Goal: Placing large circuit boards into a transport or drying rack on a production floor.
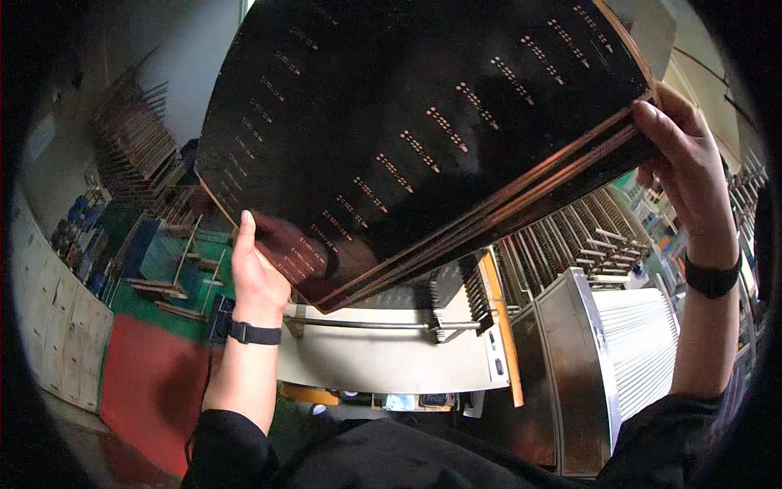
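Note:
Both hands hold up a stack of large black circuit board panels [407,155], tilted over the table. Rows of small copper-coloured marks run along the face of the top panel. Along the lower right edge several layers show, with copper-toned edges. My left hand [259,273] grips the near left edge, its thumb on the panel's side; the other fingers are hidden behind the stack. At the right corner my right hand [683,147] is closed round the edge, thumb on top. Underneath, another dark panel [407,295] lies on the white worktable [366,359], partly covered by the stack.
A metal bar [366,324] crosses the worktable, with black toothed holders [479,297] at its right. Racks with rods [562,244] and a metal unit with a ribbed white top [639,342] stand right. Left are wooden racks [175,285], a red mat [151,391] and lockers [57,301].

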### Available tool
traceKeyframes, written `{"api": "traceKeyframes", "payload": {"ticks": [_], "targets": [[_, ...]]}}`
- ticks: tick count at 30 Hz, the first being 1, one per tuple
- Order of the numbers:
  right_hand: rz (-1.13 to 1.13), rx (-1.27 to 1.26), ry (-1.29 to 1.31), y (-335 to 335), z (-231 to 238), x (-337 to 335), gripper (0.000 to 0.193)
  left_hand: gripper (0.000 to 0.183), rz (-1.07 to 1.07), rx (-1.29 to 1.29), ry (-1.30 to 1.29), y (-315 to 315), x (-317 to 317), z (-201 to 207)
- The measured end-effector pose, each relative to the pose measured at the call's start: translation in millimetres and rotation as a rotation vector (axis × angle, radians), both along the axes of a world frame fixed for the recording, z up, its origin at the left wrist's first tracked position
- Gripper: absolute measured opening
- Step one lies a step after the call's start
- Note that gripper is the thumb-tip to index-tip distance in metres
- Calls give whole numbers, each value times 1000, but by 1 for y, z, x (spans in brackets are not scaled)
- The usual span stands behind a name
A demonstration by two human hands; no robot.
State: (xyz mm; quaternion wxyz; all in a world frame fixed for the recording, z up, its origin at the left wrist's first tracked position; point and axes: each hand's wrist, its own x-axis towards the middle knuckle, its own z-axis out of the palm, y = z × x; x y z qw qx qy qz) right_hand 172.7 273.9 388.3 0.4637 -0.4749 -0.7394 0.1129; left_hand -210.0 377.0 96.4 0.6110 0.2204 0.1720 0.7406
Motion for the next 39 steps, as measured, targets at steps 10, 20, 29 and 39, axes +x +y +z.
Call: {"api": "traceKeyframes", "payload": {"ticks": [10, 20, 29, 39], "targets": [[-35, -150, -335, 10, -1, -4, 49, 38, -12, -48, -8, 7, -12, 10], [101, -23, -202, 17, -3, -1, 61, 43, -103, -8, 46, 22, -19, -16], [-61, -24, -530, 26, 5, 1, 43, 42, -49, 5, 45, 32, -30, -13], [-117, 70, -324, 33, -37, -6, 35, 31, 141, 98, 61, 51, -41, 4]]}}
